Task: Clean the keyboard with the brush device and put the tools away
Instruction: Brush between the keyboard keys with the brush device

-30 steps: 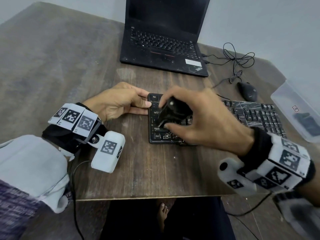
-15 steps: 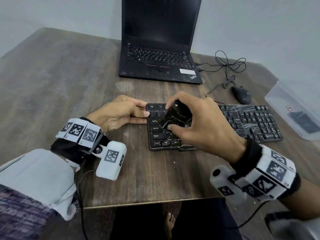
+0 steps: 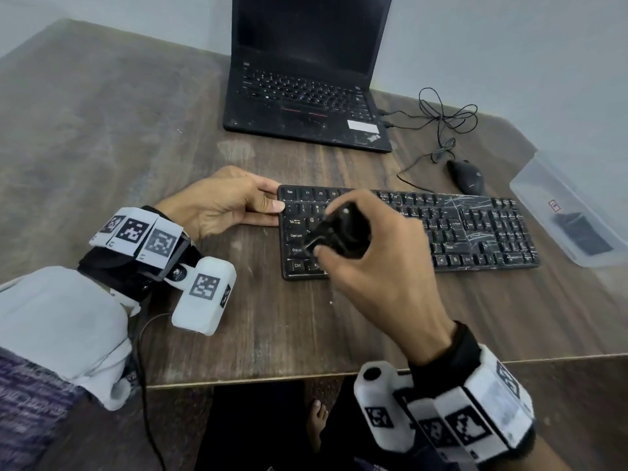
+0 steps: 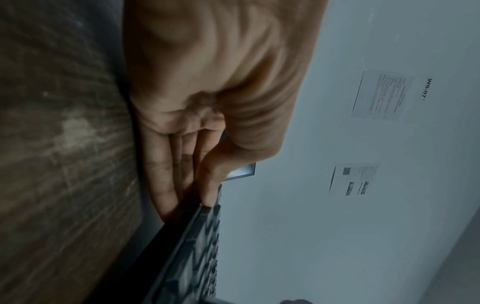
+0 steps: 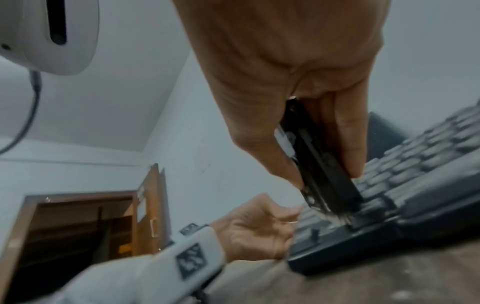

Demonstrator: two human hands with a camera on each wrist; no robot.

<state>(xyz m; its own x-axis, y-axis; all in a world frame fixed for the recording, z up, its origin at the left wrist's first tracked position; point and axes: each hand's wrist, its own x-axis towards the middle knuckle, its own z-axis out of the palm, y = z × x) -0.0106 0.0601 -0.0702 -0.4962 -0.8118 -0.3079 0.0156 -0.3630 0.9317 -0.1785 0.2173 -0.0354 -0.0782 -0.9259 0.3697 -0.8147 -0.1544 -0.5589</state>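
A black keyboard (image 3: pixel 475 232) with white scratch marks lies across the wooden table. My right hand (image 3: pixel 328 232) grips a black brush device (image 3: pixel 346 226), tilted down to the left with its tip on the left-hand keys near Caps Lock and Shift. In the right wrist view the brush device (image 5: pixel 324 164) sits between thumb and fingers, its bristles on the keyboard (image 5: pixel 415 185). My left hand (image 3: pixel 272 198) lies on the table, straight fingers and thumb against the keyboard's left end. The left wrist view shows the left hand (image 4: pixel 192 197) with its thumb tip on the keyboard (image 4: pixel 197 257) rim.
A black laptop (image 3: pixel 306 90) stands open behind the keyboard. A mouse (image 3: pixel 467 176) and tangled cable (image 3: pixel 441 120) lie at the back right. A clear plastic box (image 3: pixel 560 205) holding a dark item (image 3: pixel 581 232) sits at the right. The table's front edge (image 3: pixel 306 379) is close to me.
The brush has made only small shifts over the keyboard's left keys. My left hand has stayed at the keyboard's left end. The head view has shifted a little.
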